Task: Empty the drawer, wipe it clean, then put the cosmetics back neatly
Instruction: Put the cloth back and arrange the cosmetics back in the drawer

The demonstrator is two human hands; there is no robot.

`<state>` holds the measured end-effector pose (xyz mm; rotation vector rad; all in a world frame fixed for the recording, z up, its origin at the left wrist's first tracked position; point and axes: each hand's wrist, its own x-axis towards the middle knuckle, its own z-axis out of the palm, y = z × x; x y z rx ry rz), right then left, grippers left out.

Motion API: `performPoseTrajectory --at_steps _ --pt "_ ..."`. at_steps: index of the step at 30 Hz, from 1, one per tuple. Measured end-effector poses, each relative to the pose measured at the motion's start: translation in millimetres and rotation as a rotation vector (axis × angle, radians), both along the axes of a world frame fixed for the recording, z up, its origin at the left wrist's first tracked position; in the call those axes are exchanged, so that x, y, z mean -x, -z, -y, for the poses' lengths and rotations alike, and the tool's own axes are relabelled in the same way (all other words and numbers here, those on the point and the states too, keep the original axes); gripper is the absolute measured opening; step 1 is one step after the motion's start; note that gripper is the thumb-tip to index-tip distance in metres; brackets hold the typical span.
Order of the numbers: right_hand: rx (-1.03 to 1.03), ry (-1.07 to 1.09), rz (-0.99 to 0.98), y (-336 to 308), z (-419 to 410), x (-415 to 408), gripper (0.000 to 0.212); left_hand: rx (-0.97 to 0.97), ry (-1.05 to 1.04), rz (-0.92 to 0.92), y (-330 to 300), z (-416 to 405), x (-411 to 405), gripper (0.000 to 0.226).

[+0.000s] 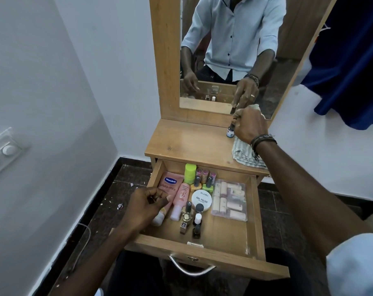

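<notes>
The wooden drawer (254, 212) stands pulled open and holds cosmetics: a pink Vaseline tube (169, 183), a second pink tube (181, 199), a green bottle (190, 172), a round white nail polish remover tub (201, 200), several small nail polish bottles (197, 218) and a clear packet of small tubes (229, 199). My left hand (145, 208) hovers over the lower end of the Vaseline tube, fingers loosely curled and holding nothing. My right hand (248, 124) pinches a small dark bottle (230, 131) by its cap, its base on the dresser top (187, 139).
A striped cloth (244, 155) lies on the dresser top's right edge under my right wrist. A mirror (224, 50) rises behind the dresser. White walls stand on both sides, with a blue cloth (352, 71) hanging at the right. Dark floor lies around the dresser.
</notes>
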<state>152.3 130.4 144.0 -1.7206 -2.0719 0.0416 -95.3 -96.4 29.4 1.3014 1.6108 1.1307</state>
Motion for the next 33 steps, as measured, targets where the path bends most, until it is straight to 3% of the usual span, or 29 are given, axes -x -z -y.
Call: performPoseTrajectory --at_steps 7,13,21,26,33 --pt "-0.017 0.018 -0.037 3.0 0.7 2.5 0.009 0.001 -0.024 -0.02 0.2 0.5 0.3 0.015" --pt "-0.111 -0.121 -0.14 -4.5 42.7 -1.3 0.024 -0.009 0.005 -0.036 -3.3 2.1 -0.3 0.016" --pt "0.313 -0.389 -0.169 18.7 140.5 -14.2 0.007 0.01 0.001 -0.031 -4.3 3.8 -1.0 0.016" --pt "0.386 -0.457 -0.048 63.6 166.9 -11.5 0.009 0.008 0.001 -0.04 -7.9 5.2 -3.7 0.016" --pt "0.426 -0.39 0.111 90.6 180.1 -1.5 0.01 0.016 -0.016 -0.044 -13.4 8.1 -7.1 0.016"
